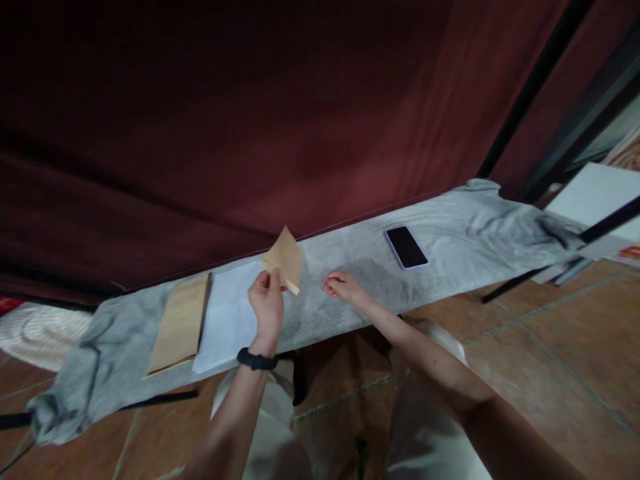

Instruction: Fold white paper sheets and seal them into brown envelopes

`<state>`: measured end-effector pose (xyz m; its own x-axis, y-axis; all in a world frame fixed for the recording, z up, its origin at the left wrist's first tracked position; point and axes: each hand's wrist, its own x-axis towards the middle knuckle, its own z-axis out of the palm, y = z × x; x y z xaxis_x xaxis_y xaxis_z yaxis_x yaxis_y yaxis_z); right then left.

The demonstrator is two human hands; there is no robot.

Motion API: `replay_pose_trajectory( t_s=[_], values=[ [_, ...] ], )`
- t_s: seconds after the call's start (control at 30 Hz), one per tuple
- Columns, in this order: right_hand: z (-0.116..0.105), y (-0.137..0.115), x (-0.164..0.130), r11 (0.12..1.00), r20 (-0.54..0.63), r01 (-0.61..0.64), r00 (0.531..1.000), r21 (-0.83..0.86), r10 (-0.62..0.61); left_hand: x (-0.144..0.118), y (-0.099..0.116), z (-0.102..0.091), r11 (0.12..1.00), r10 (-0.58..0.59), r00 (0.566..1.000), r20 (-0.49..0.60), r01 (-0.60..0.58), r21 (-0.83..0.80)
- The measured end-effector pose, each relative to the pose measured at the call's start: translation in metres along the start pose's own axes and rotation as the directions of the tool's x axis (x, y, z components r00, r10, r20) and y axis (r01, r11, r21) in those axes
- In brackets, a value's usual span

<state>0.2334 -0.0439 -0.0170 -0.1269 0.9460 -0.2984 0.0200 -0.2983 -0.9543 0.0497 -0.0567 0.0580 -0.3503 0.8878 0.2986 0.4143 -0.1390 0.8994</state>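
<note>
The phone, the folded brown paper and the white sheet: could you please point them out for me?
phone (407, 247), head view, middle of its dark screen.
folded brown paper (287, 259), head view, its raised flat face.
white sheet (227, 317), head view, its bare middle.

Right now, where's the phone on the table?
In the head view the phone lies face up on the grey cloth, on the right side, beyond the right hand and well apart from the folded brown paper in the left hand.

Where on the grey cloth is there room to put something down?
The widest bare patch lies between the right hand and the phone. More bare cloth runs right of the phone, though it is wrinkled there. The left side is crowded: a brown envelope and white sheet lie side by side, and the left hand holds folded brown paper above them.
</note>
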Motion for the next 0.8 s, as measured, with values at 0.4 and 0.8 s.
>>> replay_pose_trajectory(
  t_s=[0.4,0.8],
  values=[
    [0.005,0.010,-0.001,0.999,0.055,-0.007,0.998,-0.039,0.009,-0.084,-0.054,0.043,0.679,-0.618,0.786,0.008,0.538,-0.499],
    [0.007,0.024,-0.027,0.659,0.092,0.384,0.897,-0.647,-0.432,-0.085,-0.052,0.036,0.628,-0.676,0.707,0.207,0.700,-0.340]
  ],
)
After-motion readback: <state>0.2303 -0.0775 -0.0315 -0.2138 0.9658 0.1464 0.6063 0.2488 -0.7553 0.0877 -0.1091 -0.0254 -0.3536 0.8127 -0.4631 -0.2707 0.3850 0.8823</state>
